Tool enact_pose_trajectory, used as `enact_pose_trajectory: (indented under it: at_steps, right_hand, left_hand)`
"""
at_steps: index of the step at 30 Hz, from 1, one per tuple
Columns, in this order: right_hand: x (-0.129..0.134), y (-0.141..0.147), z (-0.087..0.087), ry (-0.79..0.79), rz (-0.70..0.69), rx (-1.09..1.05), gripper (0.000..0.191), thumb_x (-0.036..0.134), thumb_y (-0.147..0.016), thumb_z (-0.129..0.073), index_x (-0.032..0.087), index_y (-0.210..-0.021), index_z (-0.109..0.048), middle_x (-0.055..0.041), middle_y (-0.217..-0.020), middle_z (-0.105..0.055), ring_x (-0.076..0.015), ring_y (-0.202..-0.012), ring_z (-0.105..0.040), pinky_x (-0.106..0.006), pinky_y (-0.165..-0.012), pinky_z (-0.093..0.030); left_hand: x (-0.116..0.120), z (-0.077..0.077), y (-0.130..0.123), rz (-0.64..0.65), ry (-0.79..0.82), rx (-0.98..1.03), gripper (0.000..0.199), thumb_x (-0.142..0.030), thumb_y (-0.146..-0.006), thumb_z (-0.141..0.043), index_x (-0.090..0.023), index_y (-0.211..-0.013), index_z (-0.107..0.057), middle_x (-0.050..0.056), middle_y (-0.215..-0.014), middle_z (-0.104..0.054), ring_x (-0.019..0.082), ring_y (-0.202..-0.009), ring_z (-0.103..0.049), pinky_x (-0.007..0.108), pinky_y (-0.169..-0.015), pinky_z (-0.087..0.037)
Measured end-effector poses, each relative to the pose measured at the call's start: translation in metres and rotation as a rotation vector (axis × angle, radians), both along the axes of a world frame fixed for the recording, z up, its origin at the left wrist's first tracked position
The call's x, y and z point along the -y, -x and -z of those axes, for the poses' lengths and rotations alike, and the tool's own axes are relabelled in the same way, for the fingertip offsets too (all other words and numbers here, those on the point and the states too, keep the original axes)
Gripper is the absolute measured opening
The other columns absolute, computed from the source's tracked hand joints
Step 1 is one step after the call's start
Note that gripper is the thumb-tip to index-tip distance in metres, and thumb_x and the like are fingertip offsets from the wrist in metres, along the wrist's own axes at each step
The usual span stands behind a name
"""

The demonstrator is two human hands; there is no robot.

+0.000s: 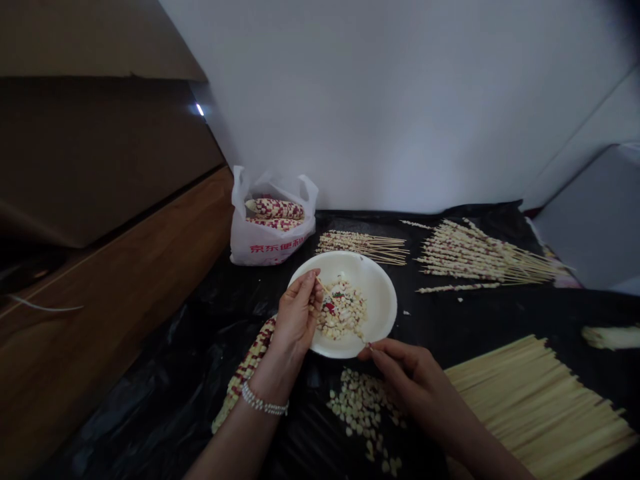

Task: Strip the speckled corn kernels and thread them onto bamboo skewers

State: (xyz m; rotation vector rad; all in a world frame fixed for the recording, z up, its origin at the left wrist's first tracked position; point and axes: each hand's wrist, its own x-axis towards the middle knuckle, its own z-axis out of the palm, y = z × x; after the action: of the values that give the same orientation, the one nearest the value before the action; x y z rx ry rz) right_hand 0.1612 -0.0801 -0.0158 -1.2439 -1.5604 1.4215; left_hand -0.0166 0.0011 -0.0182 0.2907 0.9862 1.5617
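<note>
Over the left rim of a white bowl (383, 303), my left hand (299, 308) is closed around a thin wooden skewer (325, 288), which slants down to the right across the bowl. My right hand (400, 367) is at the bowl's near right rim, thumb and forefinger pinched on a small corn kernel (369, 345) at the skewer's other end. Loose corn kernels (345, 313) lie in the bowl with something red and green among them. A speckled corn cob (250, 367) lies partly under my left forearm. More kernels (355, 403) are heaped on the black plastic sheet.
A white plastic bag (270, 248) holding speckled cobs stands behind the bowl. Skewers threaded with kernels lie in a small bundle (355, 245) and a larger bundle (465, 253). Bare sticks (540, 407) lie at right, near a pale stripped cob (610, 337). A white wall (390, 100) rises behind.
</note>
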Motion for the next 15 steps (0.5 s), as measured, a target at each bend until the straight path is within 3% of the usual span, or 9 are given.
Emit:
enact_pose_trajectory:
  at_steps: [4,10,15]
  right_hand:
    - [0.0012,0.0013,-0.0004,0.021,-0.005,0.014,0.035,0.040,-0.093,-0.048,0.019,-0.089,-0.075,0.0018,-0.055,-0.051,-0.0128,-0.051,-0.041,-0.026,-0.050,-0.033]
    - [0.0006,0.0015,-0.0005,-0.003,-0.008,-0.001,0.035,0.040,-0.093,-0.048,0.018,-0.087,-0.075,-0.0040,-0.075,-0.068,-0.0182,-0.073,-0.058,-0.028,-0.067,-0.043]
    - [0.0005,-0.0009,0.0007,0.014,-0.008,0.003,0.036,0.041,-0.093,-0.048,0.017,-0.088,-0.075,-0.0046,-0.073,-0.066,-0.0179,-0.071,-0.055,-0.029,-0.065,-0.042]
  left_hand:
    - [-0.0007,0.0028,0.0013,-0.005,-0.017,-0.013,0.009,-0.015,-0.082,-0.068,-0.008,-0.085,-0.073,0.000,-0.064,-0.061,0.002,-0.053,-0.055,0.008,-0.053,-0.048]
    - [-0.0028,0.0047,0.0023,-0.016,0.017,0.020,0.013,-0.019,-0.079,-0.073,-0.007,-0.084,-0.073,-0.001,-0.064,-0.061,0.001,-0.052,-0.054,0.009,-0.052,-0.047]
    - [-0.0026,0.0017,0.0052,0.024,0.035,0.027,0.009,-0.015,-0.081,-0.070,-0.007,-0.083,-0.073,0.000,-0.065,-0.061,0.002,-0.054,-0.055,0.009,-0.052,-0.048]
